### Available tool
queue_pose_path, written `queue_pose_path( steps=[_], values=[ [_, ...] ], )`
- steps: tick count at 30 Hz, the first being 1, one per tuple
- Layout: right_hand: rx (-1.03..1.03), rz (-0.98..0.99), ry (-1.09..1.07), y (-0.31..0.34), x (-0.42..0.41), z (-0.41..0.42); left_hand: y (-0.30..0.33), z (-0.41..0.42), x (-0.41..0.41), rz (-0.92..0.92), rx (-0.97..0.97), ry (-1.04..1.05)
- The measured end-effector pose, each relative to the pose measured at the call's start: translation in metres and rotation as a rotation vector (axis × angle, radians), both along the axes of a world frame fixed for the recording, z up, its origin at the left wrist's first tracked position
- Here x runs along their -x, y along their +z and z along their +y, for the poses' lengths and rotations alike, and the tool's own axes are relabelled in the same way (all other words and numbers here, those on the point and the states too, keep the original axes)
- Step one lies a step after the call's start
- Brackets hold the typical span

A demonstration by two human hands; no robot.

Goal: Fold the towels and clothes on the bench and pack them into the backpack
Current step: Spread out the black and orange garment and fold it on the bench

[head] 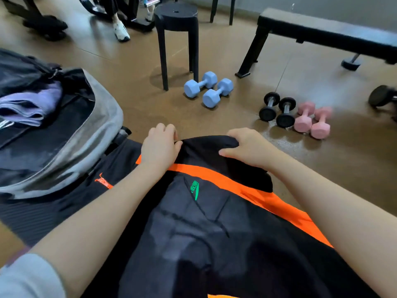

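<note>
A black garment [214, 229] with orange stripes and a small green logo lies spread across the bench in front of me. My left hand [160, 146] and my right hand [247, 148] both grip its far edge, fingers curled over the cloth. To the left stands the open grey and black backpack [103, 125]. A folded lavender cloth [32, 106] lies inside its opening. The bench itself is mostly hidden under the garment and the backpack.
On the brown floor beyond stand a black stool [176, 39], two blue dumbbells [208, 89], two black dumbbells [277, 110] and two pink dumbbells [311, 121]. A black weight bench [326, 33] is at the far right. Another person's shoe [121, 31] is at the top left.
</note>
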State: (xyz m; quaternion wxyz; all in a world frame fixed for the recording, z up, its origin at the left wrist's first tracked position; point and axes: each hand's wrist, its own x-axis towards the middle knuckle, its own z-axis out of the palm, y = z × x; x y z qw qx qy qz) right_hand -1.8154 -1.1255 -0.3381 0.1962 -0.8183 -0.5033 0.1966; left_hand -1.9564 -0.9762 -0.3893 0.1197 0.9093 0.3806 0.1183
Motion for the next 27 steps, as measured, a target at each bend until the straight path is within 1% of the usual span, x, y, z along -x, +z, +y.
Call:
queue_pose_path(
  steps=[1,3,4,5,6,7,8,10,12,14,15,17,18,19,21,22,24,27],
  values=[
    [0.006,-0.02,-0.007,0.002,0.014,0.002,0.004,-0.011,0.008,-0.104,0.215,0.131],
    [0.074,-0.115,-0.006,-0.002,0.044,0.006,0.012,-0.036,0.022,-0.266,0.857,0.301],
    [0.095,-0.149,-0.002,-0.007,0.06,0.006,0.015,-0.049,0.029,-0.32,1.136,0.348],
    [0.102,-0.175,0.004,-0.012,0.076,0.003,0.017,-0.059,0.036,-0.36,1.306,0.369],
    [0.101,-0.213,0.016,-0.017,0.092,-0.002,0.017,-0.067,0.042,-0.397,1.379,0.378],
    [0.102,-0.254,0.04,-0.022,0.106,-0.007,0.016,-0.073,0.047,-0.438,1.394,0.378],
    [0.112,-0.272,0.077,-0.028,0.117,-0.012,0.013,-0.076,0.051,-0.471,1.369,0.362],
    [0.126,-0.198,0.186,-0.036,0.132,-0.021,0.006,-0.078,0.056,-0.467,1.234,0.318],
    [0.099,-0.028,0.248,-0.035,0.135,-0.029,0.001,-0.077,0.059,-0.408,1.037,0.282],
    [-0.013,0.159,0.207,-0.03,0.124,-0.039,0.003,-0.078,0.062,-0.455,0.897,0.254],
    [-0.081,0.227,0.177,-0.028,0.115,-0.045,0.005,-0.08,0.064,-0.511,0.875,0.233],
    [-0.211,0.255,0.172,-0.028,0.096,-0.057,0.01,-0.085,0.072,-0.613,0.896,0.194],
    [-0.229,0.231,0.2,-0.029,0.087,-0.064,0.007,-0.086,0.077,-0.623,0.882,0.179],
    [-0.189,0.213,0.231,-0.03,0.077,-0.07,0.003,-0.087,0.084,-0.605,0.85,0.178],
    [0.012,0.217,0.309,-0.033,0.064,-0.082,-0.008,-0.09,0.097,-0.486,0.756,0.229],
    [0.091,0.21,0.356,-0.036,0.059,-0.087,-0.012,-0.092,0.101,-0.383,0.689,0.257],
    [0.131,0.132,0.413,-0.042,0.054,-0.095,-0.016,-0.096,0.104,-0.182,0.543,0.273],
    [0.117,-0.037,0.418,-0.046,0.055,-0.103,-0.01,-0.107,0.098,0.022,0.323,0.272]
  ],
)
